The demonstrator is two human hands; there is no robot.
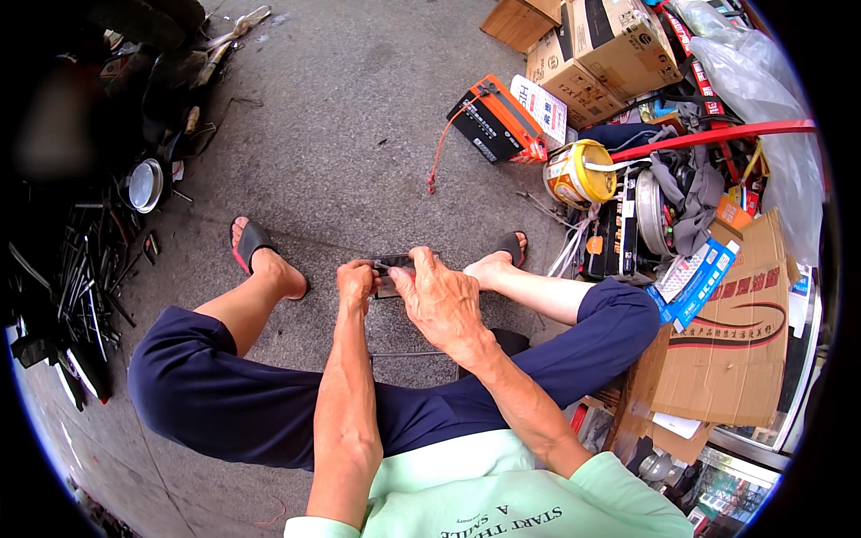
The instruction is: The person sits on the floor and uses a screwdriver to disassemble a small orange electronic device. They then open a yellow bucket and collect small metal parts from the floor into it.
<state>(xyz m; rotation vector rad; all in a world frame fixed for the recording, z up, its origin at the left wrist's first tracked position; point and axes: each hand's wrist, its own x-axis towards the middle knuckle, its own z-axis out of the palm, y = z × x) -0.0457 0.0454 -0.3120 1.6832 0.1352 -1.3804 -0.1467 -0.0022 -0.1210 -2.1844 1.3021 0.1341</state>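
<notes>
"What was the left hand (357,282) doing?"

"Its thumb and fingers pinched the left edge of a small dark piece (387,288), which lay between both hands."

"And the right hand (439,300)?"

"Just right of the piece, thumb reaching over it; I couldn't tell whether it gripped."

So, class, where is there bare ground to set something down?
The widest free patch is pavement ahead of the sandals, between the round metal dish at left and the black-and-orange box at right. A narrower one lies between left shin and left hand. Crowded: the rod pile at left, the yellow tub and cartons at right.
</notes>
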